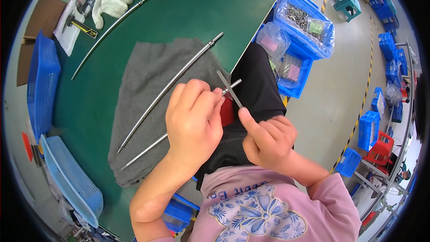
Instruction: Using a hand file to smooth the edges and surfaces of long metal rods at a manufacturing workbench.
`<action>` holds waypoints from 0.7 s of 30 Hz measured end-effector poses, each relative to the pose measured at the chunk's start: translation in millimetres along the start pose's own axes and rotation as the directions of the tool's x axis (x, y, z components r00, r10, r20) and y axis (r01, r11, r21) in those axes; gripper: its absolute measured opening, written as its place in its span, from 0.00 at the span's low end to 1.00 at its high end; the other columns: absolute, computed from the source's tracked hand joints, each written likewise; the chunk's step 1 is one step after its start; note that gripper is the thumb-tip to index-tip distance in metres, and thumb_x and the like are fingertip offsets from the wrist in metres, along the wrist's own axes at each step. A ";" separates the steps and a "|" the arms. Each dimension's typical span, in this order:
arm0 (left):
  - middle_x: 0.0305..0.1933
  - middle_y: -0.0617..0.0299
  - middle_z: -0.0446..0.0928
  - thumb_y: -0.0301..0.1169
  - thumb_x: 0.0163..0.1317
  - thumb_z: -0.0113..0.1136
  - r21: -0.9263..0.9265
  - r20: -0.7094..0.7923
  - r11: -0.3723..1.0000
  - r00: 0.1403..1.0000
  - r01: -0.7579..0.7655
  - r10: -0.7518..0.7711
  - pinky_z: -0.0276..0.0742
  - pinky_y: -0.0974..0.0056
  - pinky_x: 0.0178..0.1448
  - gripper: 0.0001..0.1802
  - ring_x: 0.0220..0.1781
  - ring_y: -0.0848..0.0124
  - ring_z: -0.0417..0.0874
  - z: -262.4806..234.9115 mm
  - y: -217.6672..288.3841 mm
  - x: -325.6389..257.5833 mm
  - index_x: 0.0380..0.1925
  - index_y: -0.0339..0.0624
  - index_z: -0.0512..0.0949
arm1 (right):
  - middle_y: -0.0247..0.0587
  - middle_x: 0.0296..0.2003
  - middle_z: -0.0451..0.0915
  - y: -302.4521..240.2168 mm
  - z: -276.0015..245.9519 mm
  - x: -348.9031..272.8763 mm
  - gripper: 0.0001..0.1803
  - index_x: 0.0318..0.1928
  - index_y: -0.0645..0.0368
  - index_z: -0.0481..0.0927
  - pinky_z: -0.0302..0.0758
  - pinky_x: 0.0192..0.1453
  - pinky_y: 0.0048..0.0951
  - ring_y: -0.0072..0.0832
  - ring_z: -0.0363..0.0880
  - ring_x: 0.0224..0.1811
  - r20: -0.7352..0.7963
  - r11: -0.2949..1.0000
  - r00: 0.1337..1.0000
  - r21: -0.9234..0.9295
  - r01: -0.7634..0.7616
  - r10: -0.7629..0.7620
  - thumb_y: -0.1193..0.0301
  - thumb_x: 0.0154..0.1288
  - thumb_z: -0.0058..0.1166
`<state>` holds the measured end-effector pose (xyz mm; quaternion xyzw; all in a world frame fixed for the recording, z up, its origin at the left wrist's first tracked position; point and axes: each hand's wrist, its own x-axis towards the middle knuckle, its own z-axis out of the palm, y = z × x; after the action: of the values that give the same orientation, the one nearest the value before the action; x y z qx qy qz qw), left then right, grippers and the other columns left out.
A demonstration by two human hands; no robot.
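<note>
My left hand (193, 118) is closed around a slender metal rod (150, 149), whose stepped tip sticks out past the fingers towards the right. In my right hand (270, 141) is a narrow flat metal file (229, 88), the index finger stretched along its near end. The file crosses the rod close to the tip and appears to touch it; exact contact is hard to make out. A second metal rod (172, 84), slightly thicker, lies diagonally on the grey cloth (139, 74) beside my left hand. The held rod's far end reaches over that cloth.
The cloth lies on a green table (188, 11). Farther left are another rod (109, 30), a white glove (109, 5) and a caliper (81, 26). Blue baskets (71, 177) line the left edge. Beyond the right edge, a blue bin (286, 22) holds metal parts.
</note>
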<state>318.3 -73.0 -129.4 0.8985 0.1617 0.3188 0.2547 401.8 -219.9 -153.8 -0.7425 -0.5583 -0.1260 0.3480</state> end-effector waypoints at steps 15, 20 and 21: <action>0.28 0.60 0.70 0.17 0.46 0.65 -0.010 0.016 1.000 1.000 0.023 -0.023 0.67 0.59 0.30 0.08 0.27 0.61 0.69 -1.0 -1.4 0.1 0.23 0.37 0.74 | 0.28 0.11 0.62 4.7 3.5 -12.2 0.28 0.45 0.63 0.83 0.57 0.19 0.25 0.25 0.60 0.11 -0.014 0.997 1.000 0.077 -0.019 0.020 0.85 0.35 0.50; 0.27 0.60 0.70 0.17 0.46 0.65 0.004 0.019 1.000 1.000 -0.001 0.001 0.66 0.59 0.30 0.08 0.27 0.61 0.70 -1.0 0.7 1.8 0.23 0.37 0.74 | 0.29 0.11 0.60 9.5 20.4 20.1 0.30 0.45 0.64 0.83 0.57 0.19 0.26 0.25 0.59 0.10 -0.118 0.987 0.993 0.158 0.012 0.007 0.86 0.32 0.49; 0.27 0.60 0.70 0.17 0.46 0.64 -0.002 0.010 1.000 1.000 0.011 -0.011 0.66 0.59 0.30 0.08 0.27 0.61 0.70 -1.8 0.2 2.1 0.23 0.37 0.74 | 0.29 0.11 0.60 7.6 18.7 16.9 0.30 0.45 0.64 0.83 0.57 0.19 0.26 0.25 0.59 0.10 -0.118 0.987 0.993 0.159 0.008 0.011 0.86 0.32 0.49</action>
<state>318.7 -71.5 -127.1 0.8989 0.1649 0.3133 0.2583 410.9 -196.1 -160.5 -0.7037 -0.5445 -0.1247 0.4390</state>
